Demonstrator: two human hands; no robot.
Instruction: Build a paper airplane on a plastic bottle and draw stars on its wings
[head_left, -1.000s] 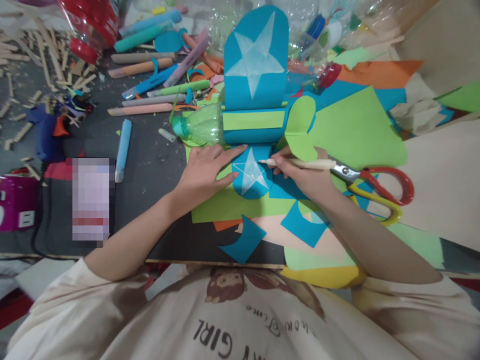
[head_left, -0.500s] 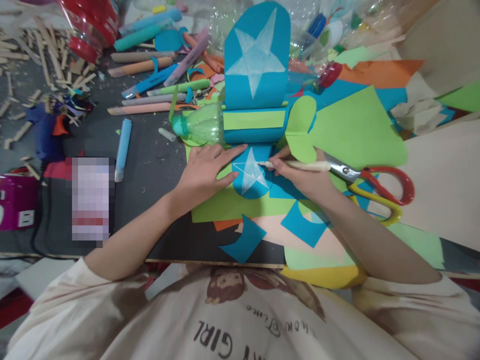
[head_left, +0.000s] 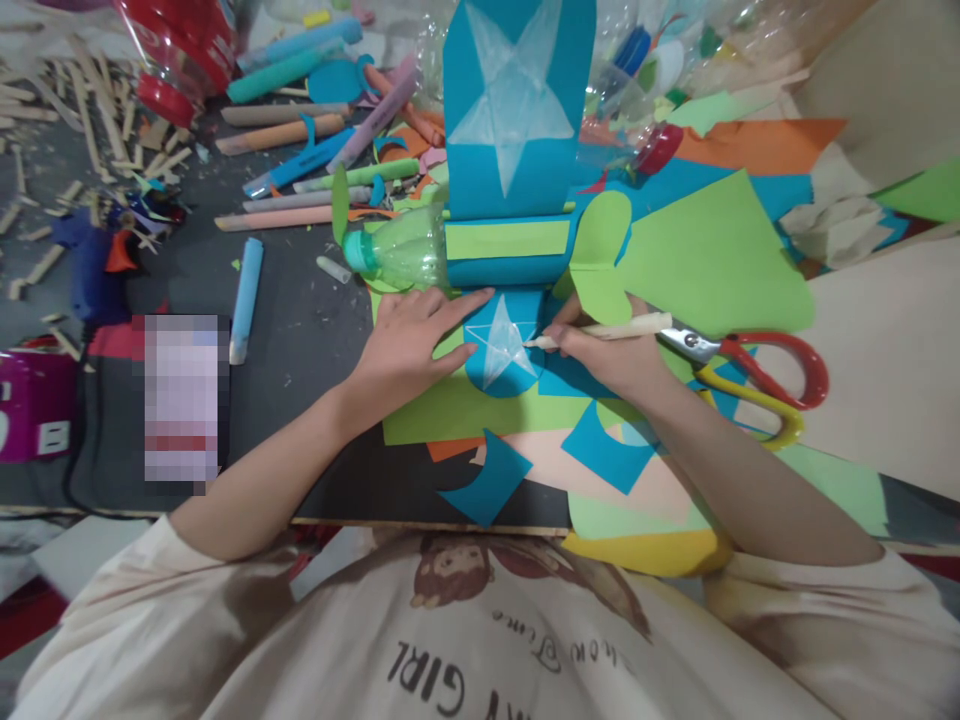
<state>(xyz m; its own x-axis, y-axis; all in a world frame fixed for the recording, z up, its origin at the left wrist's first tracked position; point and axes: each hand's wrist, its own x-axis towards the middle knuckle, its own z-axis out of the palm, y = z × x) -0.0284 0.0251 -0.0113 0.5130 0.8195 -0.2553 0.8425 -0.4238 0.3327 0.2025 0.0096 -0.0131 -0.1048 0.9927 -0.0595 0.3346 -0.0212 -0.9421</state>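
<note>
A plastic bottle [head_left: 401,252] wrapped in blue and green paper lies on its side like a plane, with a blue paper wing [head_left: 516,110] bearing a white star standing up behind it. A second blue wing [head_left: 504,345] with a white star lies flat in front. My left hand [head_left: 411,345] rests flat on this near wing, fingers stretched out. My right hand [head_left: 607,350] pinches a pale chalk stick [head_left: 611,328], whose tip touches the star's right side.
Red and yellow scissors [head_left: 750,372] lie right of my right hand. Sheets and scraps of green [head_left: 712,265], blue and orange paper cover the table. Several chalk sticks [head_left: 300,170] lie at the back left, with a blue glue gun [head_left: 90,265] and wooden sticks further left.
The chalk tip has moved slightly down and right along the near star. The standing wing has tilted up toward the camera. My left hand has stayed put.
</note>
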